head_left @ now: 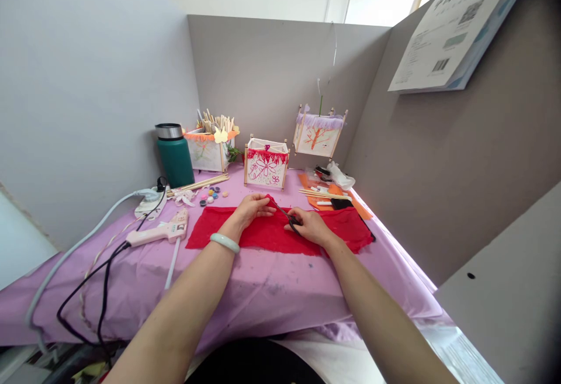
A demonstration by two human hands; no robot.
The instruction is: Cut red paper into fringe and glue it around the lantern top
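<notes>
A long strip of thin red cloth [280, 237] lies across the table in front of me. My left hand [253, 210] pinches a small raised bit of its upper edge between thumb and fingers. In my right hand [309, 226] is a pair of black-handled scissors [293, 220], their blades pointing up and left to the pinched cloth. Whether the blades are parted I cannot make out. Just beyond stands a square paper lantern [266, 168] with stick corners, a red fringe and drawn pink flowers.
At left are a pink glue gun [160, 233], a power strip [149, 206] with cables, and a green bottle [174, 159]. Behind stand a stick-filled paper box [208, 153] and a purple-fringed lantern [318, 135]. Sticks [324, 194] and orange sheets [313, 182] lie at right. Grey partitions [280, 74] enclose the table.
</notes>
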